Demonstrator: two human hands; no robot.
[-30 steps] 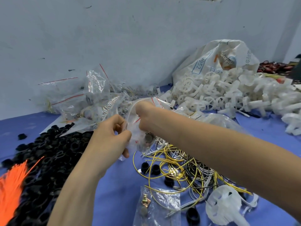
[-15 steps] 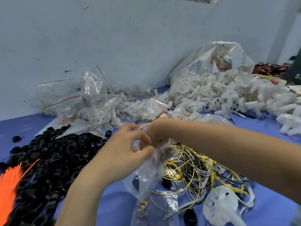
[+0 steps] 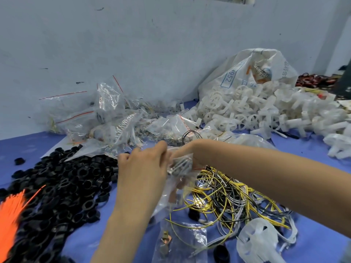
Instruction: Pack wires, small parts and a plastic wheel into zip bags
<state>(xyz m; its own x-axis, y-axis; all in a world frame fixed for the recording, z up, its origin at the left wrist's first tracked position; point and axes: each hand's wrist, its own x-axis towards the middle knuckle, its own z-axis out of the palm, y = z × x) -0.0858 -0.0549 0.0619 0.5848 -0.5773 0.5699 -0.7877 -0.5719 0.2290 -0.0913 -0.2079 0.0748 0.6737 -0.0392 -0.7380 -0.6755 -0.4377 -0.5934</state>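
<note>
1. Zip bag (image 3: pixel 178 179): clear plastic, held up over the blue worktop (image 3: pixel 79 242) at centre frame. Small metal parts and pale wire show blurred through the film.
2. Left hand (image 3: pixel 142 171): fingers curled, pinching the bag's upper edge.
3. Right hand (image 3: pixel 182 154): close against the left, gripping the same edge; its fingers are partly hidden behind the left hand and the plastic.
4. Step in hand, judged: filling or closing this bag at its mouth. Whether the seal is already pressed together cannot be told.
5. Next move, judged: run the strip closed along its full length with no wire caught in it, then set the bag aside.
6. Wires (image 3: pixel 228 196): yellow, black and white tangle lying on the worktop just right of the bag.
7. Plastic wheel (image 3: pixel 258 240): white, lying loose at lower right, unbagged.
8. Second bag (image 3: pixel 180 242): lies flat below the held one, holding small metal pieces.
9. Writing: white sack (image 3: pixel 247 73) at rear right bears "1952" in a blue frame; its other print is not legible.
</note>
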